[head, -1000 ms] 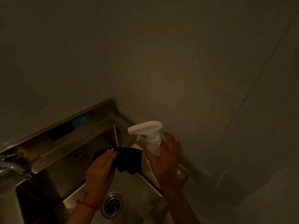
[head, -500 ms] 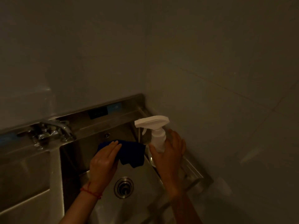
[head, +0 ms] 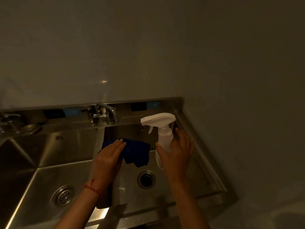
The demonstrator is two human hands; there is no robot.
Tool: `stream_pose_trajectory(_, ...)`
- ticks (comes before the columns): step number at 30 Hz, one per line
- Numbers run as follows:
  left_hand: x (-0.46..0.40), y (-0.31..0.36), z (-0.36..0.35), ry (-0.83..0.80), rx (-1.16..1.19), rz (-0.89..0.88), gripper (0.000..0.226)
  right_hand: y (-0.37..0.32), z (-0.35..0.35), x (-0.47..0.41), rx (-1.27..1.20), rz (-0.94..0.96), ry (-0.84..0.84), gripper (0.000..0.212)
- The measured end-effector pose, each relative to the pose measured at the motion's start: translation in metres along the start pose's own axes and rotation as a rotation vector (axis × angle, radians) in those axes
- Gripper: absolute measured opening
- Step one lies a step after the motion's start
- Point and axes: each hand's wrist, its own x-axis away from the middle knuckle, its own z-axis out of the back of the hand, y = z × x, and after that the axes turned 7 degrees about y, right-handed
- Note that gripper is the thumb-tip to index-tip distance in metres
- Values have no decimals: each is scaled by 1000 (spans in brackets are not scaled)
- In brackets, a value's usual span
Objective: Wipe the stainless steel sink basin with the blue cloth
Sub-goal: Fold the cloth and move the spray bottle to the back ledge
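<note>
Reaching in from the bottom of the frame, two bare forearms stretch over a dim stainless steel sink unit. A red string bracelet (head: 93, 189) circles the left wrist. Beyond it, the left hand (head: 108, 160) lies flat with its fingers (head: 119, 143) straight and together, palm down on a blue cloth (head: 137, 152); whether the thumb pinches the fabric underneath I cannot tell. The cloth hangs crumpled at centre frame, over the right sink basin (head: 130, 187), its lower corner above the open dark drain (head: 146, 179). To the right, the right hand (head: 177, 154) is wrapped around the body of a white spray bottle (head: 162, 134), fingers curled round it, nozzle pointing left toward the cloth. Lower left in the frame is a second basin (head: 49, 176) with a strainer drain (head: 63, 195), separated from the right one by a steel divider. Farther back, a chrome faucet (head: 105, 114) rises from the rear ledge near the middle, with another tap (head: 9, 120) at the far left edge. Dark and blue labels sit on the steel backsplash (head: 170, 104), and plain grey wall fills everything above.
</note>
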Motion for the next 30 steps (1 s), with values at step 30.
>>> stream_pose_trajectory(30,134,-250,241,-23,-358,427,46,-314,-136,154,-424,301,-209,41)
